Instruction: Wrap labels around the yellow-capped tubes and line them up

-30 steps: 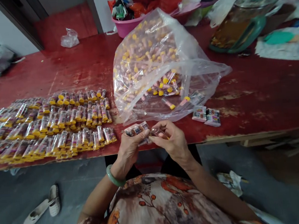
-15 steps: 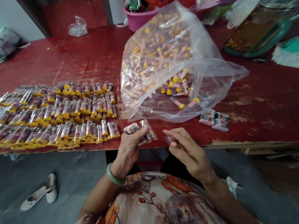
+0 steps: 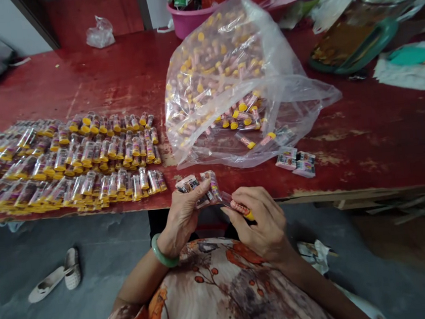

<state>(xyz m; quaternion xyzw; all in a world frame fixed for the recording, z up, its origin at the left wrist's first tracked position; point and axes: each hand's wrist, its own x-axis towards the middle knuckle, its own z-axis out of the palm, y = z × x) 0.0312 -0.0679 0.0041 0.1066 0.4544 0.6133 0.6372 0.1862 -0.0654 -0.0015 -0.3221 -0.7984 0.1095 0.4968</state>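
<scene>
Both hands at the near edge of the red table [image 3: 127, 82], near middle of the scene. Left hand [image 3: 181, 209]: thumb over fingers, clamped on a small stack of printed labels [image 3: 188, 184]; one printed sleeve [image 3: 213, 182] sits at the right side of the stack, standing slightly out from it. Green bracelet [image 3: 164, 251] on the left wrist. Right hand [image 3: 262, 219]: thumb and fingers closed around a clear tube [image 3: 240, 207] with pink contents and a yellow cap. Tube is tilted, cap toward the right palm, clear end pointing left and up at the sleeve. Tube end and sleeve very close; cannot tell whether they touch.

Left on table: rows of tubes [image 3: 98, 187], bearing print, lying side by side and piled, many yellow caps facing near. Far of the hands: large clear bag [image 3: 282, 69], mouth open toward the near side, full of yellow-capped tubes; two loose tubes [image 3: 245, 140] lie just inside the mouth. Right of bag mouth: two label bundles [image 3: 295, 162], side by side. Far right: glass jug [image 3: 354, 35] of brown liquid, green handle. Far middle: pink tub [image 3: 189, 22].
</scene>
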